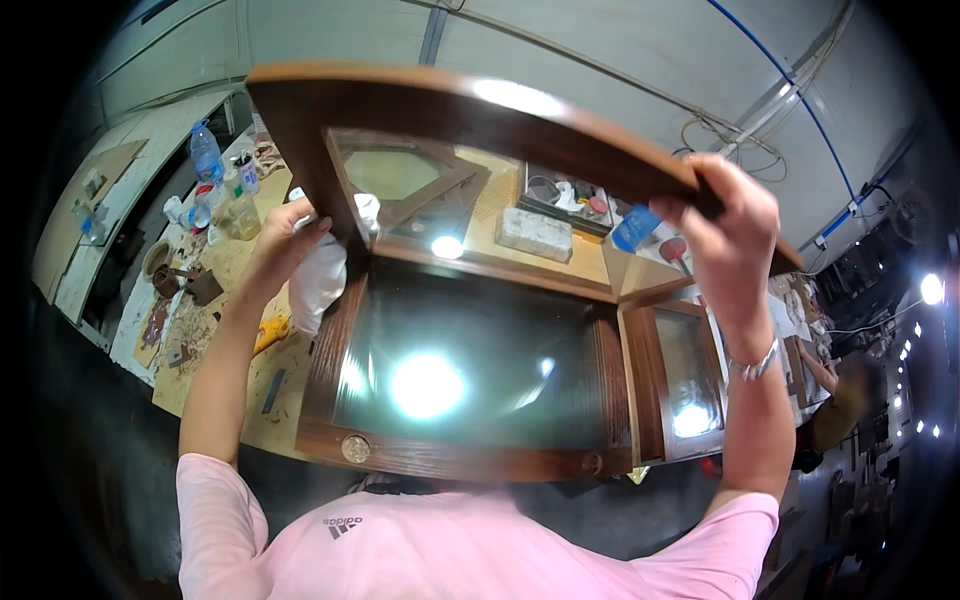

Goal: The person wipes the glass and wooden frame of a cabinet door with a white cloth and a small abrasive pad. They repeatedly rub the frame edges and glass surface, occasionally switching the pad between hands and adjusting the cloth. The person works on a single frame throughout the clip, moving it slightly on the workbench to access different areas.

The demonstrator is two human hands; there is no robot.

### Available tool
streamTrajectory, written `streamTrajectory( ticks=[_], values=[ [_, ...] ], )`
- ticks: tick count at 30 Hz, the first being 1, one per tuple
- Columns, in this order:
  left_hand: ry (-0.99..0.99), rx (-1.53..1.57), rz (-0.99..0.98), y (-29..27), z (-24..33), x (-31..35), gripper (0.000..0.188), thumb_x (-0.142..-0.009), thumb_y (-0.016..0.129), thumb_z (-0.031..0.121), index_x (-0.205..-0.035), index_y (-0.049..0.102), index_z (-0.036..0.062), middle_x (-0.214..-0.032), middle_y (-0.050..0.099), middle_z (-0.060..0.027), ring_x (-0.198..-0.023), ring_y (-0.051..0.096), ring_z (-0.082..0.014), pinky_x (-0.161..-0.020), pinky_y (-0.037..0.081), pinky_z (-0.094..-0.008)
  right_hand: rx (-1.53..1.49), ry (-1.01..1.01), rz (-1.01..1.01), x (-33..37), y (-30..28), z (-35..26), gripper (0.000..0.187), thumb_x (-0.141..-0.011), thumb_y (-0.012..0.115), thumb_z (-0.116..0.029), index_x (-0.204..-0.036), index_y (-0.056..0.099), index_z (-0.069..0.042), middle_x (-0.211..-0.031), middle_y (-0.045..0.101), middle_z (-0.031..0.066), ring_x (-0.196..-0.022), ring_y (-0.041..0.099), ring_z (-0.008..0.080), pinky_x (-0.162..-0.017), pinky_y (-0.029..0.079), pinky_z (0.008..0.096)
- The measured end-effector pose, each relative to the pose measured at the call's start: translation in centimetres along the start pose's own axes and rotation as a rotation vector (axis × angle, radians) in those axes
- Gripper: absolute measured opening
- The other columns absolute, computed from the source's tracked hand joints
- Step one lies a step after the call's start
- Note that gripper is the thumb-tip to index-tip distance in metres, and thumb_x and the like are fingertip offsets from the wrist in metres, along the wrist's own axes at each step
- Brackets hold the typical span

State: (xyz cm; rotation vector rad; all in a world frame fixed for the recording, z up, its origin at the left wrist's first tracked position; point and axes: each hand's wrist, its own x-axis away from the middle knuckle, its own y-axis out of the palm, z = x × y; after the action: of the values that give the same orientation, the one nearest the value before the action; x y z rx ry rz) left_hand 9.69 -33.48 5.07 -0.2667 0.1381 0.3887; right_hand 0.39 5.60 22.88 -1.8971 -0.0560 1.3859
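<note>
A brown wooden frame with a glass pane (440, 102) stands tilted up in front of me. My right hand (735, 215) is closed around its upper edge near the right corner, the thumb on the near side. At the frame's left side, my left hand (290, 240) is closed on a white cloth (320, 285), which hangs below the fingers; the thumb is against the wood. Below the raised frame lies a second dark wooden frame with glass (480, 462), reflecting a bright lamp. Round marks show in its near corners.
The workbench (285, 395) carries plastic bottles (206, 152) at the left, a yellow-handled tool (270, 335) and a dark flat strip (272, 391). Behind the glass are a pale block (535, 234) and a blue container (635, 230). Another glazed frame (645, 385) stands right; a person (840, 410) is beyond.
</note>
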Motion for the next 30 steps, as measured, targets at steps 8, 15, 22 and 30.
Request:
streamTrajectory(
  ticks=[8, 15, 22, 30],
  values=[
    [0.071, 0.057, 0.060, -3.0, 1.4, 7.6, 0.028, -0.092, 0.069, 0.020, -0.072, 0.056, 0.0050, -0.064, 0.046, 0.0081, -0.059, 0.040, -0.0016, -0.051, 0.030, -0.0227, -0.353, 0.153, -0.431, -8.2, 2.5, 3.7, 0.035, -0.084, 0.076, -0.029, -0.072, 0.066, 0.002, -0.059, 0.051, -0.0032, -0.053, 0.042, 0.0068, -0.049, 0.033, 0.0271],
    [-0.159, 0.087, 0.037, -2.0, -0.1, 11.5, 0.019, -0.091, 0.068, 0.012, -0.077, 0.063, 0.0013, -0.067, 0.053, 0.0062, -0.061, 0.045, -0.0023, -0.053, 0.035, -0.0224, -0.471, 0.503, -0.789, -3.6, 12.7, 7.5, 0.029, -0.085, 0.073, -0.025, -0.071, 0.068, 0.000, -0.061, 0.054, -0.0017, -0.058, 0.045, 0.0079, -0.056, 0.034, 0.0294],
    [-0.099, 0.032, 0.317, -4.7, -0.3, 12.6, 0.015, -0.091, 0.067, 0.010, -0.098, 0.070, -0.0036, -0.080, 0.066, 0.0004, -0.069, 0.057, -0.0043, -0.061, 0.045, -0.0216, -0.547, 0.471, -0.875, 1.5, 21.2, 13.6, 0.033, -0.083, 0.074, -0.028, -0.067, 0.068, 0.000, -0.057, 0.052, -0.0037, -0.052, 0.041, 0.0055, -0.049, 0.028, 0.0303],
    [0.133, 0.055, 0.496, -6.0, 2.9, 13.7, 0.022, -0.093, 0.065, 0.012, -0.107, 0.067, -0.0056, -0.090, 0.067, -0.0018, -0.079, 0.057, -0.0048, -0.070, 0.045, -0.0207, -0.230, 0.364, -0.857, 6.8, 24.9, 13.2, 0.045, -0.084, 0.076, -0.036, -0.073, 0.067, 0.007, -0.053, 0.052, 0.0041, -0.054, 0.042, 0.0119, -0.054, 0.036, 0.0340]
  ],
)
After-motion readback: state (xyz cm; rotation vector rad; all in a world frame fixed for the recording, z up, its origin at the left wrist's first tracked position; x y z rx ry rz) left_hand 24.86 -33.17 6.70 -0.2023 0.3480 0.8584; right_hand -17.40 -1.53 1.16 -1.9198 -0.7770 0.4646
